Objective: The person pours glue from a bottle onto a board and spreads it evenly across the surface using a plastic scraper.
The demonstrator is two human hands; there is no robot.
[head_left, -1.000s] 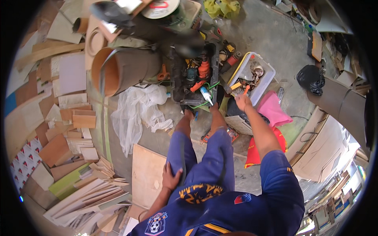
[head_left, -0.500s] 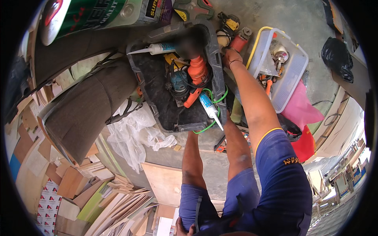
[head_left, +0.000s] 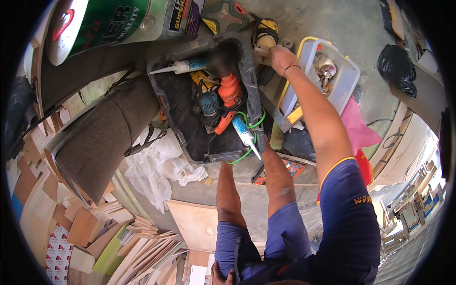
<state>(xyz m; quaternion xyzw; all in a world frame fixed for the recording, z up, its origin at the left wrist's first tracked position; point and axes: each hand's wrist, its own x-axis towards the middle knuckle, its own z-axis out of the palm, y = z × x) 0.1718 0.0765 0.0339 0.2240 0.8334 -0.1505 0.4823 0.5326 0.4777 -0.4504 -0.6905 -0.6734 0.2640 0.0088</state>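
At the lower edge my left hand rests on my shorts, fingers apart and holding nothing; part of it is cut off. My right hand reaches far forward, its fingers bent down and closed, between a yellow-and-black power tool and a clear plastic box with a yellow rim. What the fingers hold is hidden. Left of this hand stands a black crate. Inside lie an orange power tool, a blue power tool and two sealant cartridges, one white-tipped at the back, another near the front rim.
A green can lies at the far left. A dark rolled sheet and white plastic film are left of the crate. Wood offcuts pile at the lower left. A black bag lies at the far right.
My right hand has moved forward and slightly right; the red tool beside it no longer shows. The plastic box has turned or shifted a little. My left hand stays put.
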